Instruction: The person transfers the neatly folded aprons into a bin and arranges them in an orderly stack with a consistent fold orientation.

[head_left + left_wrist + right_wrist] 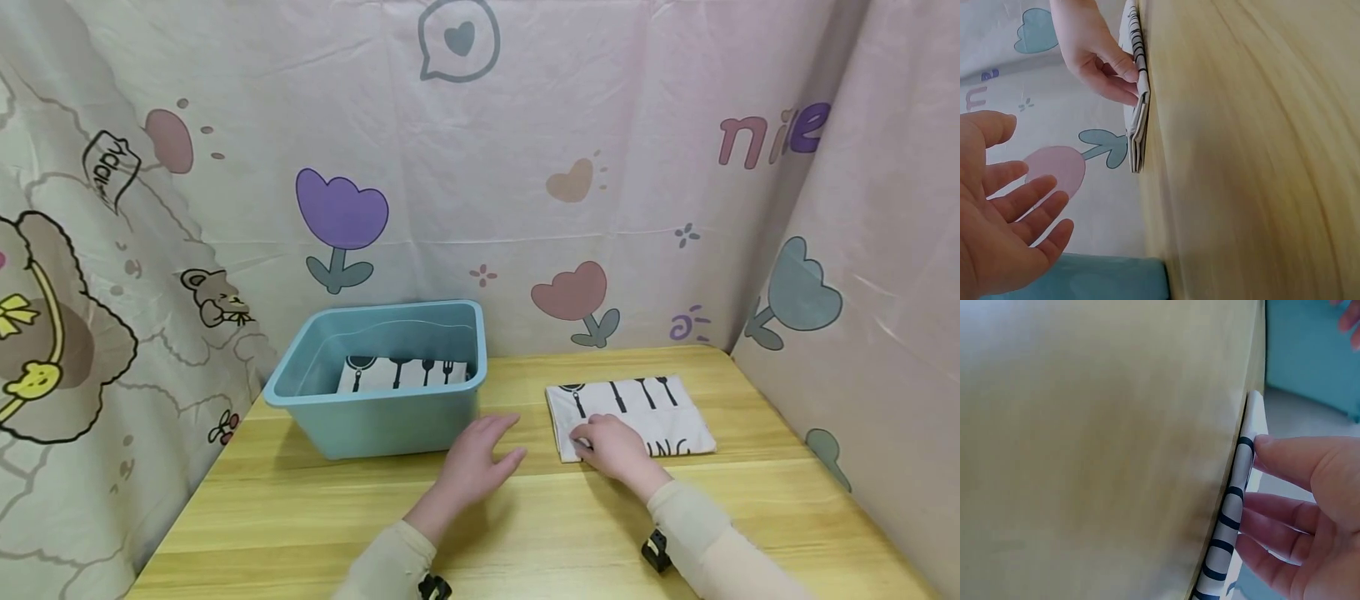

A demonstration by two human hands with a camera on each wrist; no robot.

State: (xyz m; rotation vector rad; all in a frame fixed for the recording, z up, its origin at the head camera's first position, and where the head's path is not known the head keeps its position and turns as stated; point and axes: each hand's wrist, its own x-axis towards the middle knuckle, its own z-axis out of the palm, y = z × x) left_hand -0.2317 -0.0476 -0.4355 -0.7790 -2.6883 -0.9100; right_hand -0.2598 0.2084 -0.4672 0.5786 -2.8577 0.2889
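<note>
A folded white cloth (pixel 630 414) with black cutlery prints and lettering lies flat on the table, right of the middle. My right hand (pixel 613 447) is over its near left part, fingers loosely bent. In the right wrist view the thumb (pixel 1291 459) and fingertips touch the cloth's upper side by its near fold. The left wrist view shows stacked layers at the cloth's side edge. My left hand (pixel 476 458) hovers beside the blue bin, fingers spread and holding nothing. Inside the blue bin (pixel 390 425) is another white cloth (pixel 401 374) with similar prints, its lower part hidden by the front wall.
The wooden table (pixel 315 533) backs onto a printed curtain (pixel 480 167) that also hangs at the left and right. The bin stands at the back left, with bare wood between it and the folded cloth. A black wrist strap piece (pixel 656 552) shows on the right sleeve.
</note>
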